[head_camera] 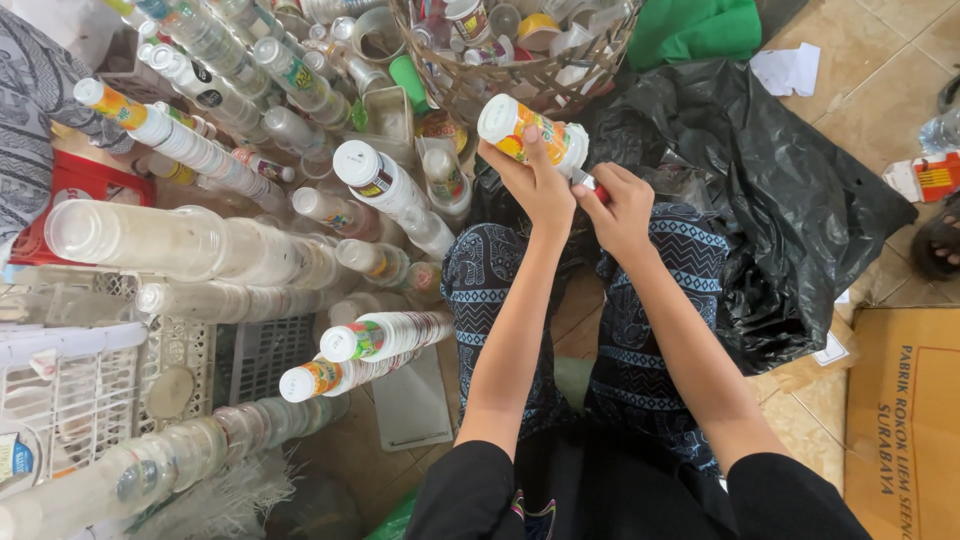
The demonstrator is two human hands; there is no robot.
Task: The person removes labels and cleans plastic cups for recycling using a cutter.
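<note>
- My left hand [535, 180] is raised in front of me, fingers wrapped around a small clear plastic cup with a white sealed top and an orange and yellow printed label [530, 133].
- The cup lies on its side in my grip, its white top turned toward my left and tilted up at the camera.
- My right hand [620, 205] sits just beside the left, fingers curled tight around a small tool with a silvery tip and a bit of red [590, 184]; most of it is hidden in my fist, so I cannot tell what kind of tool it is.
- The tool's tip touches the cup's lower end, near where my two hands meet.
- Below my hands are my knees in dark trousers with a pale blue pattern [480, 280], and my black sleeves [470, 495] show at the bottom edge.
- To my left, many long stacks of nested clear plastic cups [200, 245] lean and lie across one another, some with colourful labels.
- A white plastic slatted crate [60, 395] sits at the far left.
- Beyond my hands stands a woven brown basket [520, 85] full of loose cups and lids.
- A crumpled black plastic sheet [790, 200] spreads over the tiled floor to my right.
- A brown cardboard piece [905, 420] lies at the right edge.
</note>
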